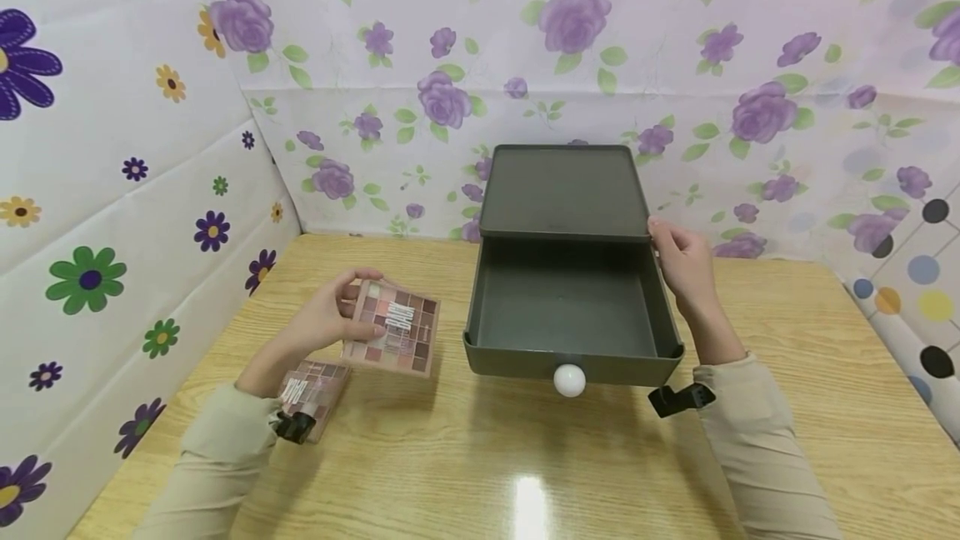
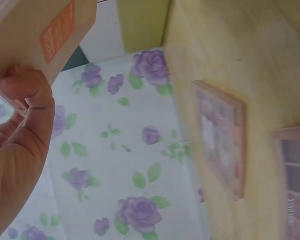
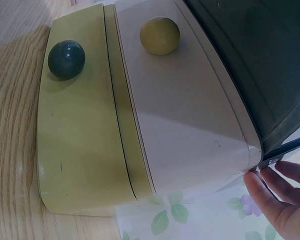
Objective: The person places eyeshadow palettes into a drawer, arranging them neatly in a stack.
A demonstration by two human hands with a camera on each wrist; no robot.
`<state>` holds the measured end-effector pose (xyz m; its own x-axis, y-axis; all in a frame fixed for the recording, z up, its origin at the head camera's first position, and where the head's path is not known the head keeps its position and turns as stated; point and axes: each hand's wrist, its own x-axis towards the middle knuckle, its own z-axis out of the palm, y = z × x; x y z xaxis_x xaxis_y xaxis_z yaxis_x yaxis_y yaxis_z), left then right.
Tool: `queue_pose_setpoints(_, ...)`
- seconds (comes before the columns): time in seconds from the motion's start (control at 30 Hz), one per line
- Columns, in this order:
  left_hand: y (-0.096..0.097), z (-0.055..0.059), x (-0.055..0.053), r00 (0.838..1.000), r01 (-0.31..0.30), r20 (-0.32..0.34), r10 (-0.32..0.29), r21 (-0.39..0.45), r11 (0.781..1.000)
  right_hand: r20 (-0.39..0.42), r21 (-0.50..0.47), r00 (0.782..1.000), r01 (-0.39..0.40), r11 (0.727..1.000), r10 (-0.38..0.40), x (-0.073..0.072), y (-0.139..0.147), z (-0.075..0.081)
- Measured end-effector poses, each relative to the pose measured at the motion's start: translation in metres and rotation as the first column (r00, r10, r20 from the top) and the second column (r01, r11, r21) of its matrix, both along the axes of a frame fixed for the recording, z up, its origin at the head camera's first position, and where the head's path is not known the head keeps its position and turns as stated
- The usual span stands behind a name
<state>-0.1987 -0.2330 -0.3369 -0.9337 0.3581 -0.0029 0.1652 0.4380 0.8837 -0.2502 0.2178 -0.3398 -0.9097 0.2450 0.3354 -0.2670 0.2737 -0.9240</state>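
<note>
My left hand (image 1: 330,315) grips an eyeshadow palette (image 1: 408,332) by its left edge, thumb on the clear front with its rows of pink and brown shades. In the left wrist view the palette's plain pale back (image 2: 20,40) shows an orange label. To its right stands a small drawer unit whose dark grey-green top drawer (image 1: 566,365) is pulled out and bare inside, with a white knob (image 1: 570,380). My right hand (image 1: 686,265) touches the unit's right side near the top, its fingertips (image 3: 252,180) fairly straight against the edge.
A second palette (image 1: 318,390) lies on the wooden table (image 1: 420,457) under my left wrist; the left wrist view shows another palette (image 2: 295,185) beside it. Below the open drawer are a white drawer (image 3: 185,105) and a yellow-green drawer (image 3: 85,140). Flowered cloth (image 1: 420,40) hangs behind.
</note>
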Motion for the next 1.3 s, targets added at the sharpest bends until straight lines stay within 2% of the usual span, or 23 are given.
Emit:
queue_pose_setpoints(0.3, 0.000, 0.025, -0.005, 0.998, -0.011, -0.054, 0.013, 0.044, 0.999, -0.008, -0.019, 0.999, -0.033, 0.999, 0.032, 0.000, 0.001, -0.001)
queue_pose_setpoints(0.43, 0.000, 0.035, -0.006, 0.997, -0.014, -0.074, 0.018, 0.060, 0.998, -0.009, -0.013, 1.000, -0.024, 1.000, 0.024, -0.001, 0.000, -0.001)
queue_pose_setpoints(0.57, 0.000, 0.048, -0.006, 0.992, -0.031, -0.124, 0.037, 0.046, 0.998, -0.009, 0.012, 1.000, -0.003, 1.000, 0.003, 0.000, 0.000, -0.001)
queue_pose_setpoints(0.83, 0.003, 0.073, -0.007, 0.991, -0.027, -0.126, 0.042, 0.112, 0.993, -0.017, 0.024, 1.000, 0.001, 1.000, 0.000, -0.001, 0.000, -0.002)
queue_pose_setpoints(1.1, 0.012, 0.090, -0.010, 0.987, -0.008, -0.159, 0.034, 0.159, 0.987, -0.025, 0.010, 1.000, -0.001, 1.000, 0.002, 0.001, 0.000, -0.001)
queue_pose_setpoints(1.3, 0.023, 0.100, -0.008, 0.985, 0.004, -0.169, 0.021, 0.143, 0.990, -0.024, -0.006, 1.000, -0.008, 1.000, 0.008, 0.001, -0.001, -0.001)
